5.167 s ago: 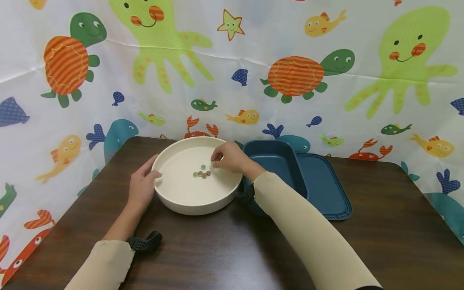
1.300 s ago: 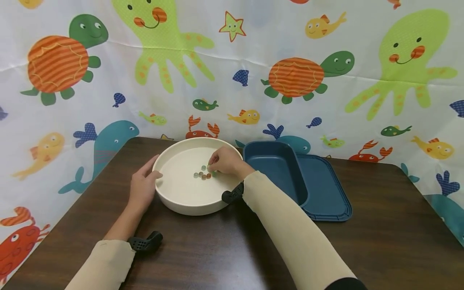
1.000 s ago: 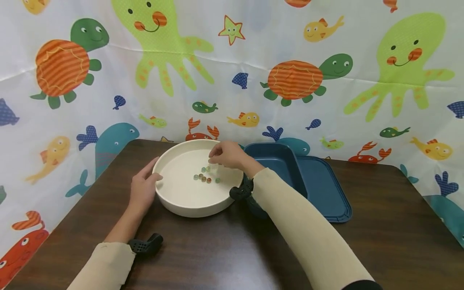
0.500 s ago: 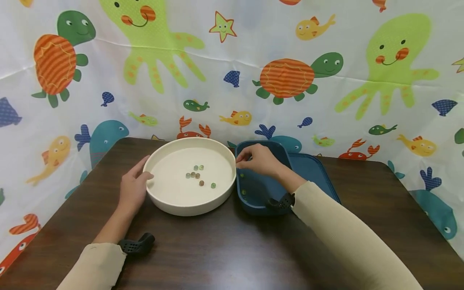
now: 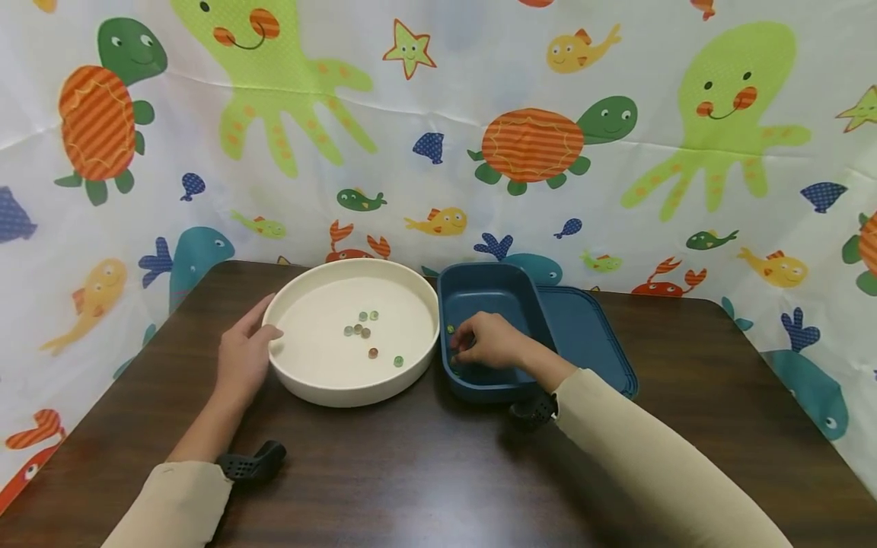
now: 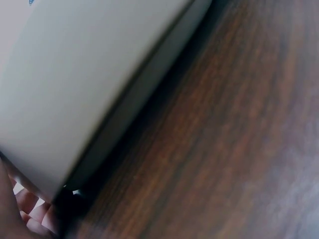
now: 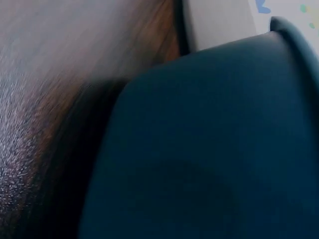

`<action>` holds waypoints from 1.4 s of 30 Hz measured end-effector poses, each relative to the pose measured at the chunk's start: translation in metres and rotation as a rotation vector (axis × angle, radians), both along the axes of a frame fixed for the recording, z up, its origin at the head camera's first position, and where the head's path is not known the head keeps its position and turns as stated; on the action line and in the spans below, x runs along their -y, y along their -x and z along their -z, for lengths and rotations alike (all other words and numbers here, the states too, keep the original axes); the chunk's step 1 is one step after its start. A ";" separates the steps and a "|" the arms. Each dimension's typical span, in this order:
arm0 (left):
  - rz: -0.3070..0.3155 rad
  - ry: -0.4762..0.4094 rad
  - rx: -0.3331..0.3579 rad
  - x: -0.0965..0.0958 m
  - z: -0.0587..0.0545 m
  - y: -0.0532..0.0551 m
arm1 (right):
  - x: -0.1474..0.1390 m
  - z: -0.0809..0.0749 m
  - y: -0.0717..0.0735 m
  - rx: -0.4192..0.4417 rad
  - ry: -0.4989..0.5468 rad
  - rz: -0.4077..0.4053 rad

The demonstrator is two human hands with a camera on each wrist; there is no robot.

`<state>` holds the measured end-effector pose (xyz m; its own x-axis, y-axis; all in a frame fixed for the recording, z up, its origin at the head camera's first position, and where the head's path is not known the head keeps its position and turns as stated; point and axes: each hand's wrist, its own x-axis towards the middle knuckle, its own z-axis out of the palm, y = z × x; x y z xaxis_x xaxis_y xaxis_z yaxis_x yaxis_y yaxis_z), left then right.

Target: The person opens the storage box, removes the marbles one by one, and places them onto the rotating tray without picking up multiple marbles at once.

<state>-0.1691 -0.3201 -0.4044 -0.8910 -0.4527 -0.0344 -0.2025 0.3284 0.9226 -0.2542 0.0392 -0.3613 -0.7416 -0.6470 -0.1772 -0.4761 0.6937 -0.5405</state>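
Note:
In the head view, my left hand (image 5: 243, 354) grips the left rim of a round cream bowl (image 5: 352, 394), thumb over the edge. Several small glass marbles (image 5: 366, 332), greenish and brown, lie inside the bowl. To its right, my right hand (image 5: 489, 340) reaches down into a deep blue rectangular container (image 5: 493, 278), fingers bent and fingertips low near the left wall. A green marble (image 5: 450, 329) shows in the container beside the fingers. Whether a marble is between the fingertips is hidden. The right wrist view shows only the blue container's outside wall (image 7: 199, 124) up close.
A flat blue lid (image 5: 589, 335) lies on the dark wooden table (image 5: 384, 472), partly behind the container's right side. At the back hangs a white curtain (image 5: 438, 84) with sea animals. The bowl and container stand side by side.
My right hand has gone from above the bowl over to the blue container and lowered into it. A brown and a green marble in the bowl have shifted. The left hand stays on the rim.

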 end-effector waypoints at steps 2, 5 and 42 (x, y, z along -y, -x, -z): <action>-0.001 -0.004 -0.006 -0.001 0.001 0.000 | -0.001 0.005 0.001 -0.012 -0.011 -0.007; 0.000 -0.010 -0.009 -0.003 0.001 0.000 | -0.001 0.009 0.002 -0.028 -0.013 -0.010; -0.024 -0.008 -0.034 0.000 0.004 -0.005 | 0.039 -0.025 -0.029 -0.090 0.361 0.157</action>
<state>-0.1643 -0.3205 -0.4080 -0.8807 -0.4736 -0.0082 -0.1789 0.3166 0.9316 -0.2257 0.0005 -0.3362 -0.8386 -0.5332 0.1113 -0.4361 0.5348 -0.7237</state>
